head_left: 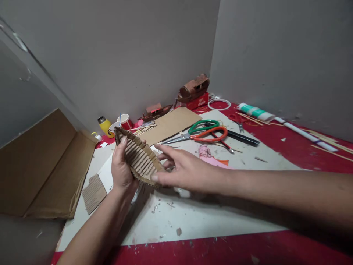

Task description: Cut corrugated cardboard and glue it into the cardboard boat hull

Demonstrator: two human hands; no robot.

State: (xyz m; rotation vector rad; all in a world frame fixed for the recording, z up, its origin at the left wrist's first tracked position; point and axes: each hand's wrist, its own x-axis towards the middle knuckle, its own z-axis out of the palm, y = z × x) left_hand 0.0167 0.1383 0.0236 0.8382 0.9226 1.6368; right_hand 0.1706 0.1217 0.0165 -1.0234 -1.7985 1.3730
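A small cardboard boat hull [141, 159] with a ribbed, corrugated floor and raised side strips is held tilted above the white work sheet. My left hand [122, 165] grips it from the left, thumb over the near rim and the other fingers beneath. At the hull's right end is my right hand [175, 167], its thumb on the inner edge and its fingers at the far side. Those fingers are partly hidden behind the rim. A ribbed cardboard scrap [94, 194] lies to the left of my left forearm.
Scissors with green and orange handles [208, 132] lie behind my right hand, beside a black stick [234, 135]. Two brown model boats [194, 88] sit by the wall. A large folded cardboard sheet [46, 169] leans at left. Paper cups [125, 120] and a yellow bottle [104, 127] stand at the back.
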